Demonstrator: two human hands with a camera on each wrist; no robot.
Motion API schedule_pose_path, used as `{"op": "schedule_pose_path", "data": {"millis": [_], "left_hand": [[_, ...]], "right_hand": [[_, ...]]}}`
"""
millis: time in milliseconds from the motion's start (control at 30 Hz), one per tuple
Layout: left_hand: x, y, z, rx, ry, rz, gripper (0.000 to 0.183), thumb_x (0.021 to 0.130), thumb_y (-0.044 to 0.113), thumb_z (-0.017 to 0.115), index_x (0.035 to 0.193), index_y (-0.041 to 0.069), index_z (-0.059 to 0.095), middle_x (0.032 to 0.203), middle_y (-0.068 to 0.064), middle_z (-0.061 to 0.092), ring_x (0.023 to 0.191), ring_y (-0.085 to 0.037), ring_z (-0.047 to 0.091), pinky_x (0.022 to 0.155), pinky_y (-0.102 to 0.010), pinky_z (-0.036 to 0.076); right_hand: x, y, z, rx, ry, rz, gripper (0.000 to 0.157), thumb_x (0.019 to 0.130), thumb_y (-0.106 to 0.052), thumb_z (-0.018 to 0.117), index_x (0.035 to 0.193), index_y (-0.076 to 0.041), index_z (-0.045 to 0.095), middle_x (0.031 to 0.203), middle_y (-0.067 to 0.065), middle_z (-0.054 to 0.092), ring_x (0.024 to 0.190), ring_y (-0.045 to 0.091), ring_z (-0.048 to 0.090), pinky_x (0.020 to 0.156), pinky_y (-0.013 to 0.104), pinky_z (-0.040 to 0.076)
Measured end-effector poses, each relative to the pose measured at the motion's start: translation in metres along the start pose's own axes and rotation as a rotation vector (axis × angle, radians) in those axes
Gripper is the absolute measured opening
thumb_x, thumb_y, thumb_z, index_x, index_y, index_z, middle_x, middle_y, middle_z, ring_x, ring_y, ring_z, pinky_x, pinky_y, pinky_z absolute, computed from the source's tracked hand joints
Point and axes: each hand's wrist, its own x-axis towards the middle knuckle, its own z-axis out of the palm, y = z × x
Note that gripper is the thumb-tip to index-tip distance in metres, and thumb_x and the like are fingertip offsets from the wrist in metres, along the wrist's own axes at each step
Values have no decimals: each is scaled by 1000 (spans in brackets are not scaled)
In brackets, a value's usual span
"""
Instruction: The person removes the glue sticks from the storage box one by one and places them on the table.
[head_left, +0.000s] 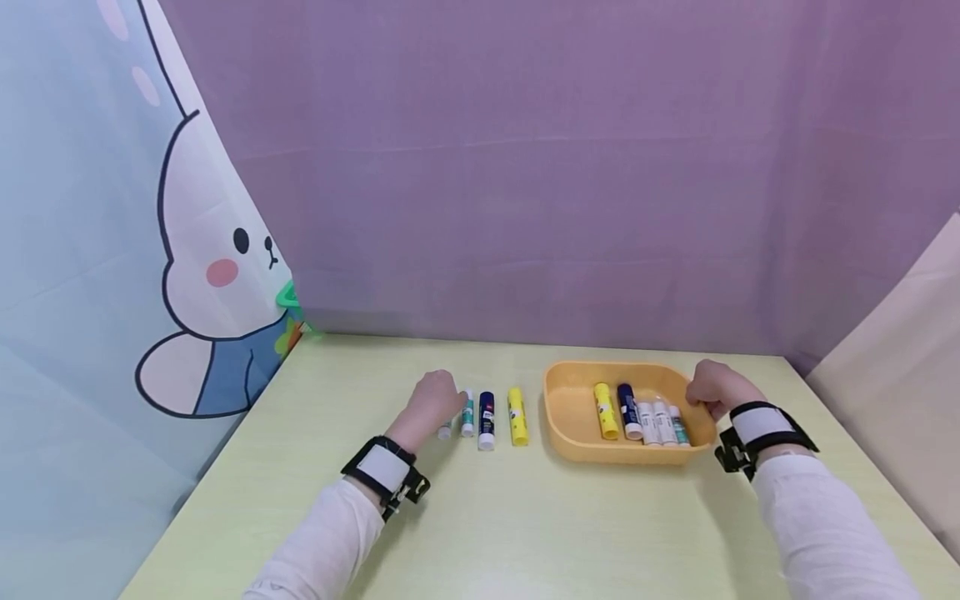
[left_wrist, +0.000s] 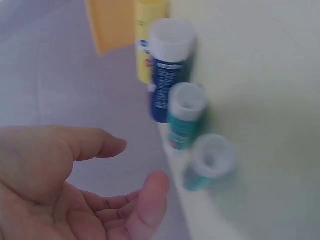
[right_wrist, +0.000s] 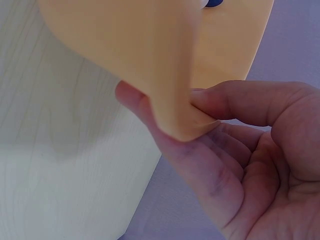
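Observation:
My left hand (head_left: 435,402) is over the left end of a row of glue sticks, thumb and index finger apart with nothing between them in the left wrist view. Nearest it lies a white-capped teal glue stick (left_wrist: 214,157), partly hidden by the hand in the head view. Beside that are a second teal glue stick (head_left: 467,417), a navy glue stick (head_left: 487,421) and a yellow glue stick (head_left: 517,417). My right hand (head_left: 720,387) pinches the rim of an orange plastic tray (right_wrist: 172,100) at its right end, thumb inside and fingers outside.
Inside the tray lie a yellow glue stick (head_left: 606,411), a navy one, two white ones (head_left: 663,423) and a teal one (head_left: 679,426). The pale wooden table (head_left: 525,525) meets a purple cloth (head_left: 525,183) at the back. A rabbit-print cloth (head_left: 82,333) hangs on the left.

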Motion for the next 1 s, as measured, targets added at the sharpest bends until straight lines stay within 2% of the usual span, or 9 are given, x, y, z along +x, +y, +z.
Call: {"op": "schedule_pose_path", "data": {"millis": [100,167,267,333,400,500,667,800,1000], "left_hand": [[-2,9,-8,-3,19,18,39,92,30,59,101,-8,59,65,-6,50,49,-13,47,46,-23,39],[-3,16,-13,2,40,35,55,92,35,59,121,-10,50,69,-10,57,51,-16,53,48,-26,44],[-5,26,-20,21,86,77,78,90,49,57,139,-8,34,92,-19,66,71,-23,65,64,-32,53],[-7,34,-26,18,113,106,86,87,60,53,142,-4,33,112,-23,63,93,-30,65,79,-38,54],[-8,40,-31,0,145,136,93,84,69,48,143,-1,33,132,-24,51,114,-35,55,93,-44,48],[-13,50,-39,-41,166,164,98,80,77,43,147,7,28,147,-22,35,132,-40,36,101,-57,38],[-21,70,-53,-29,192,202,96,78,81,39,152,24,16,156,-17,14,142,-42,14,101,-70,24],[-22,86,-59,9,200,240,94,78,82,37,152,30,11,158,-13,6,143,-41,7,102,-71,18],[-19,110,-56,84,196,277,92,77,84,32,150,37,1,159,-10,-1,143,-40,2,101,-71,19]], "right_hand": [[0,0,0,-3,4,-3,13,76,4,49,85,11,54,63,6,51,50,13,53,54,27,53],[0,-1,0,-1,2,-3,13,75,4,49,85,11,54,63,6,51,50,13,52,54,27,53],[0,-1,1,9,-4,4,14,75,4,49,85,11,54,64,6,50,50,13,52,55,27,53],[0,0,1,15,-9,8,14,75,4,49,86,11,54,64,6,50,51,13,51,56,28,53],[0,0,1,18,-10,9,14,75,5,48,86,11,54,64,6,50,51,13,51,56,28,53],[0,0,2,25,-10,2,13,73,5,48,83,10,54,62,5,49,50,12,50,54,27,52],[-1,0,1,33,-10,-12,11,72,5,47,79,8,54,58,2,45,48,10,47,50,24,48],[-1,1,1,39,-11,-13,10,72,5,46,78,7,54,58,1,44,48,10,46,50,24,48],[-1,0,1,37,-8,-5,10,73,5,48,81,8,53,61,4,47,50,12,49,52,25,51]]}}
